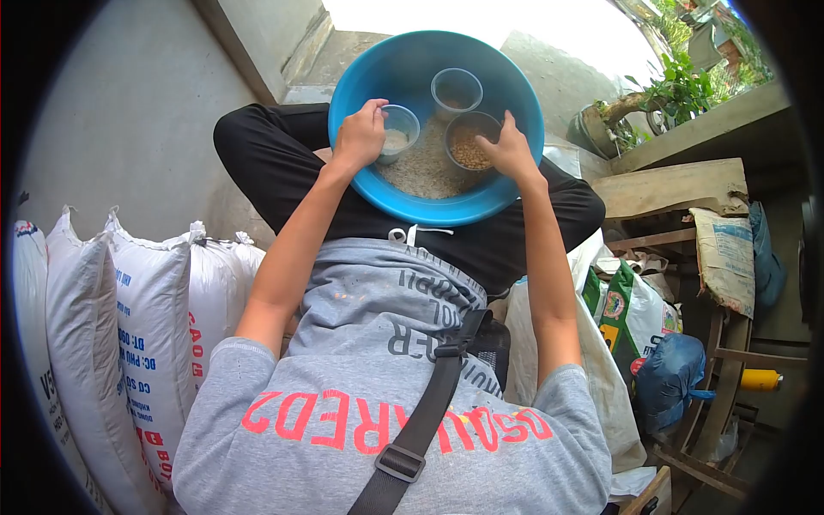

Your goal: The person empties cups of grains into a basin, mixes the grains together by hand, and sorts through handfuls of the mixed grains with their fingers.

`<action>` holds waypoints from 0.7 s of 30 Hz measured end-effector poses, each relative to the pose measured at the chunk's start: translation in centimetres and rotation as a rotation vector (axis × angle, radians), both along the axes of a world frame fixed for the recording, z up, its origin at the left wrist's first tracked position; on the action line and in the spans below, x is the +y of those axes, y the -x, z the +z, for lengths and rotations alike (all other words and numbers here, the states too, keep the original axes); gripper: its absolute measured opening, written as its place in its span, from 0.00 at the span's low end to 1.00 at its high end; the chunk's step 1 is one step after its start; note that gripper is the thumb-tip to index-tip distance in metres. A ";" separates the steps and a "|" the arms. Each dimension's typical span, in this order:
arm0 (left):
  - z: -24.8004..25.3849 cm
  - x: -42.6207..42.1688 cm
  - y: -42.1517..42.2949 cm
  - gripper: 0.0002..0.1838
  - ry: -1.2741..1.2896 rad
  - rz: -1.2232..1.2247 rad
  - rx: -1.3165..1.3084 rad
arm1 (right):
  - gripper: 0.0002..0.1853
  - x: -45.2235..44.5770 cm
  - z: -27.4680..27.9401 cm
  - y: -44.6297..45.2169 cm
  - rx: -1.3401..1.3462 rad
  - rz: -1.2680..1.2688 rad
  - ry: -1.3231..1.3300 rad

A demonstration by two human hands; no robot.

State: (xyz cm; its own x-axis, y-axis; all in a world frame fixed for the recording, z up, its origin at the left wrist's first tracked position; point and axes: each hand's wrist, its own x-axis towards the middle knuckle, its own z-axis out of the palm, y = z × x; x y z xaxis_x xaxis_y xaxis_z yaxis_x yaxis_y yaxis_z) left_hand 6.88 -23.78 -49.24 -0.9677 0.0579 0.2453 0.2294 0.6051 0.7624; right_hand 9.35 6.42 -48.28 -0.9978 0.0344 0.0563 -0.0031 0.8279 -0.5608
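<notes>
A row of white printed sacks [150, 343] stands upright along the left side of the work area. A wooden plank [678, 187] lies at the right. The round blue basin [365, 77] sits at the front of the crossed legs, in black trousers [266, 163]. The left hand [359, 137] is positioned over the left part of the basin; its fingers are curled in a nearly closed grip on the rim of the left cup [407, 115]. The right hand [512, 153] is positioned over the right part; its fingers are partly spread and grip the right cup [472, 120], the thumb over the opening and the other fingers along the outer side. Both cups are inside the basin, apart from each other. The rear cup [456, 77], also inside, stands near the far wall, clear of both hands. Pale loose grain [429, 176] covers part of the basin floor. Brown kernels [470, 154] partly fill the right cup; the left cup contains a smaller pale portion [395, 138].
</notes>
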 end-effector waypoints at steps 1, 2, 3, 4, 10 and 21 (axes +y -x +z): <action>0.1 0.1 -0.4 0.18 0.000 0.017 0.007 | 0.47 0.1 0.0 0.7 -0.028 -0.053 -0.020; 0.2 0.2 -0.9 0.18 0.000 0.037 0.015 | 0.42 0.3 0.1 1.3 -0.053 -0.105 -0.040; 0.1 0.3 -1.3 0.18 0.007 0.055 0.038 | 0.37 0.1 0.6 1.3 -0.088 -0.065 -0.081; 0.0 0.4 -1.8 0.18 0.014 0.075 0.060 | 0.31 -0.2 1.1 1.2 -0.124 -0.026 -0.123; -0.3 0.5 -2.5 0.18 -0.004 0.101 0.127 | 0.33 -2.1 2.9 -1.5 -0.316 0.118 -0.051; 0.1 0.4 -3.0 0.18 0.015 0.104 0.070 | 0.36 -4.5 2.2 -7.3 0.269 0.081 0.006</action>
